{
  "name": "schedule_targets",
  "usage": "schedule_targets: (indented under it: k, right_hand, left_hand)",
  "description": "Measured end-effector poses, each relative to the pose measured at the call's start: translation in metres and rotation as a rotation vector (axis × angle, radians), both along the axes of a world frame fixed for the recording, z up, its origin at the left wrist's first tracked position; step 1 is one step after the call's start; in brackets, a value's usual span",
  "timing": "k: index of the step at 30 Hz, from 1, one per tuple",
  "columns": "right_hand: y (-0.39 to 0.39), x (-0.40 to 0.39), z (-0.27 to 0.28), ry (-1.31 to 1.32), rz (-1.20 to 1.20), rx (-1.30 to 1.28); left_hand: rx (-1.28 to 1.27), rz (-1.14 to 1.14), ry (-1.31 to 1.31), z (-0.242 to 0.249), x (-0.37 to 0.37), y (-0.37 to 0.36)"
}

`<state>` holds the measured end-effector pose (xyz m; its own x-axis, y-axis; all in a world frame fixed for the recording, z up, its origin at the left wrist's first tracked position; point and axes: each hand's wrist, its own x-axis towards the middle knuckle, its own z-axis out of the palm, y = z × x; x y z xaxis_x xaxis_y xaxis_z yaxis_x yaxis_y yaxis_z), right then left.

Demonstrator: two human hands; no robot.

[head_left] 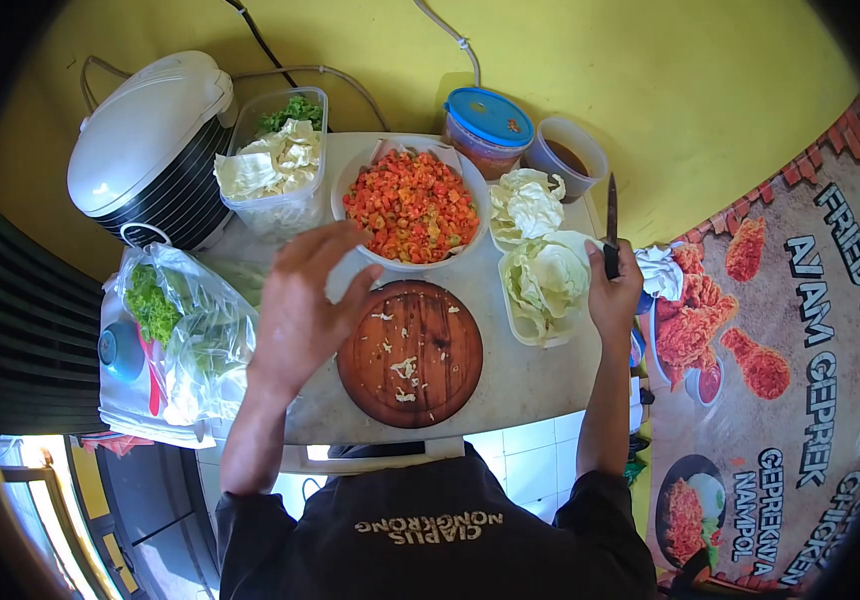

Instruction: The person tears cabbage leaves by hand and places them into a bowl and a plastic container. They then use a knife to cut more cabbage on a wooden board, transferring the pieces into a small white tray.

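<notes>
My right hand (pixel 614 292) is closed around the dark handle of a knife (pixel 611 215), whose blade points up toward the wall. Just left of that hand, cut cabbage (pixel 547 277) lies in a white tub (pixel 528 337). My left hand (pixel 312 300) hovers over the left edge of a round wooden cutting board (pixel 410 352), its fingers apart and nothing in them. A few pale scraps (pixel 405 368) are scattered across the board. Behind it stands a white bowl (pixel 480 185) of chopped red and orange vegetables (pixel 410 205).
A clear container (pixel 280 215) of leaves and a rice cooker (pixel 155 140) stand back left. Plastic bags of greens (pixel 200 335) lie at the left. More cabbage (pixel 530 203), a blue-lidded tub (pixel 490 125) and a cup of brown liquid (pixel 568 158) line the back right.
</notes>
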<state>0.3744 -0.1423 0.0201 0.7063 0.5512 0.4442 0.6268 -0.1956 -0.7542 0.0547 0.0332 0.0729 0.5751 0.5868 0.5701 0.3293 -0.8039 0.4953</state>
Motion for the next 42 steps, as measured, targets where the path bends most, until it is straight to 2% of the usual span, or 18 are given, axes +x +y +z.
schedule_targets:
  k: [2, 9, 12, 15, 17, 19, 21, 23, 25, 26, 27, 28, 29, 30, 31, 33, 38, 42]
  right_hand:
    - [0.003, 0.002, -0.002, 0.119, -0.026, 0.109]
    - [0.006, -0.001, 0.005, 0.024, -0.040, 0.201]
    - [0.015, -0.016, 0.025, 0.063, -0.066, 0.524]
    - [0.013, -0.040, 0.050, 0.167, -0.017, 0.562]
    - [0.014, -0.060, 0.063, 0.211, 0.032, 0.552]
    - [0.018, -0.085, 0.070, 0.523, 0.130, 0.527]
    - [0.025, -0.112, 0.061, 0.623, 0.138, 0.491]
    - [0.027, -0.134, 0.041, 0.806, 0.215, 0.345]
    - [0.027, -0.150, 0.017, 0.782, 0.274, 0.214]
    - [0.023, -0.151, 0.013, 0.735, 0.288, 0.032]
    - [0.021, -0.153, 0.003, 0.749, 0.297, 0.027]
    - [0.019, -0.154, -0.012, 0.353, 0.285, -0.023]
    - [0.015, -0.156, -0.022, -0.046, 0.269, -0.070]
    - [0.003, -0.155, -0.022, -0.106, 0.283, -0.214]
    - [-0.003, -0.160, -0.014, -0.104, 0.293, -0.217]
    - [-0.018, -0.175, 0.005, 0.114, 0.549, -0.449]
    - [-0.020, -0.191, -0.012, -0.118, 0.535, -0.567]
    - [0.000, -0.189, -0.007, -0.168, 0.550, -0.595]
  left_hand:
    - [-0.016, -0.071, -0.010, -0.009, 0.007, -0.003]
    - [-0.123, -0.248, 0.034, -0.013, 0.020, -0.014]
    - [-0.193, -0.300, 0.043, -0.016, 0.024, -0.018]
    - [-0.240, -0.361, -0.018, -0.020, 0.027, -0.023]
    - [-0.401, -0.402, -0.109, -0.017, 0.032, -0.029]
    - [-0.492, -0.410, -0.188, -0.022, 0.038, -0.035]
    - [-0.586, -0.410, -0.268, -0.025, 0.036, -0.039]
    - [-1.021, -0.502, -0.386, -0.025, 0.028, -0.043]
    - [-0.960, -0.441, -0.359, -0.044, 0.016, -0.035]
    - [-0.863, -0.259, -0.173, -0.040, 0.006, -0.032]
    - [-0.758, -0.080, 0.013, -0.039, -0.002, -0.029]
    - [-0.730, 0.000, 0.143, -0.041, -0.007, -0.027]
    - [-0.738, 0.014, 0.149, -0.051, -0.010, -0.028]
    - [-0.626, 0.035, 0.093, -0.065, -0.012, -0.029]
    - [-0.512, 0.053, 0.035, -0.072, -0.011, -0.029]
    - [-0.505, 0.094, 0.049, -0.075, -0.008, -0.033]
    - [-0.589, 0.114, 0.068, -0.074, -0.005, -0.032]
    - [-0.586, 0.099, 0.076, -0.074, -0.004, -0.028]
